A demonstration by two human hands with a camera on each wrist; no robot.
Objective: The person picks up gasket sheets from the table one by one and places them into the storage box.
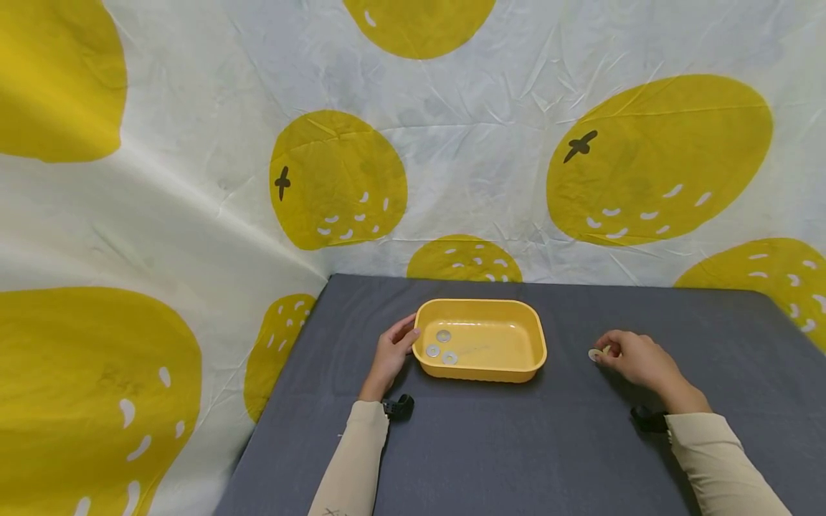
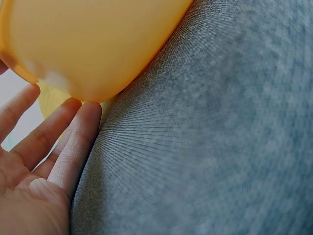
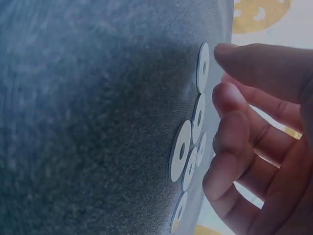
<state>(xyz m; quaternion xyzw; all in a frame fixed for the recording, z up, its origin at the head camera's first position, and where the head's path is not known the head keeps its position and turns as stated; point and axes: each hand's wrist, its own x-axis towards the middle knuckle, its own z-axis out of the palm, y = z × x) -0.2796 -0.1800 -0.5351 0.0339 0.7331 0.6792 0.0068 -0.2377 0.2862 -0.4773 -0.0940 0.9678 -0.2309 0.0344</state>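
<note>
A shallow yellow plastic tray (image 1: 493, 344) sits on the table with three metal washers lying at its left end, one of them a washer (image 1: 443, 335) near the back. My left hand (image 1: 391, 352) holds the tray's left end, thumb over the rim and fingers against the outer wall. In the left wrist view, fingertips (image 2: 89, 108) touch the tray's wall (image 2: 98, 49). My right hand (image 1: 639, 358) is low over several washers on the cloth. Seen from the right wrist, its fingers are loosely bent beside a large washer (image 3: 175, 159) and smaller ones, with nothing visible between thumb and fingertips.
Dark grey cloth (image 1: 490, 444) covers the table. A white curtain with yellow fruit prints (image 1: 477, 186) hangs behind the table's back edge and along its left side. Dark straps (image 1: 399, 407) circle both wrists.
</note>
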